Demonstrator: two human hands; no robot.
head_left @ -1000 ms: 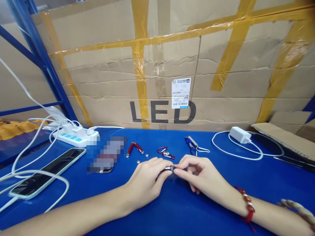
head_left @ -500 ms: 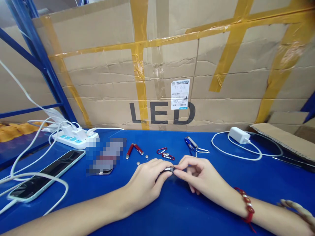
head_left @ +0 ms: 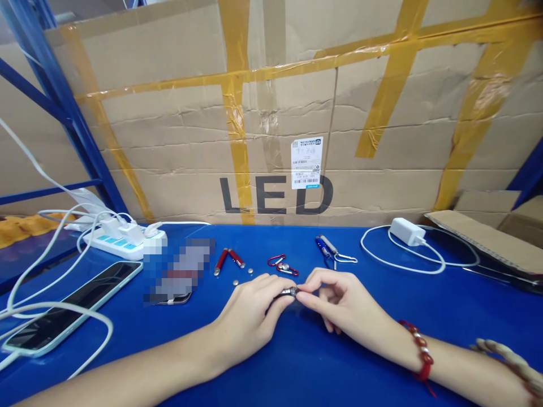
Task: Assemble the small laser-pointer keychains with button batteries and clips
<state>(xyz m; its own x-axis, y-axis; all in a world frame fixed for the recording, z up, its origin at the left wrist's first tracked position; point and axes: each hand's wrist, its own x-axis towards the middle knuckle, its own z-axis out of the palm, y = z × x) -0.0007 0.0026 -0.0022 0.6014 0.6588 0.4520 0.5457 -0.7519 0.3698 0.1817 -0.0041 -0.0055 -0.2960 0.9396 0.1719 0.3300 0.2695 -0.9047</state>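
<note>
My left hand point(head_left: 257, 308) is closed around a small black mini flashlight point(head_left: 288, 292), whose silvery end pokes out between thumb and forefinger. At that end, my right hand point(head_left: 337, 297) pinches with thumb and forefinger, its other fingers curled below. Whatever small part lies between those fingertips is too hidden to make out. Just beyond the hands lie two red carabiners point(head_left: 286, 270), with button cells point(head_left: 250, 271) further left. Two red flashlight tubes point(head_left: 235, 258) rest behind the cells. A blue mini flashlight point(head_left: 323, 249) and a silver one with a carabiner lie behind my right hand.
At the left are a phone point(head_left: 72, 308), a blurred-out flat object point(head_left: 186, 271), loose white cables and a power strip point(head_left: 123, 243). A white charger point(head_left: 407, 232) with its cable sits back right. A large cardboard box point(head_left: 178, 152) stands behind the blue table point(head_left: 305, 367).
The view has shifted slightly, so everything sits a little further left. Both hands keep nearly the same hold on the flashlight.
</note>
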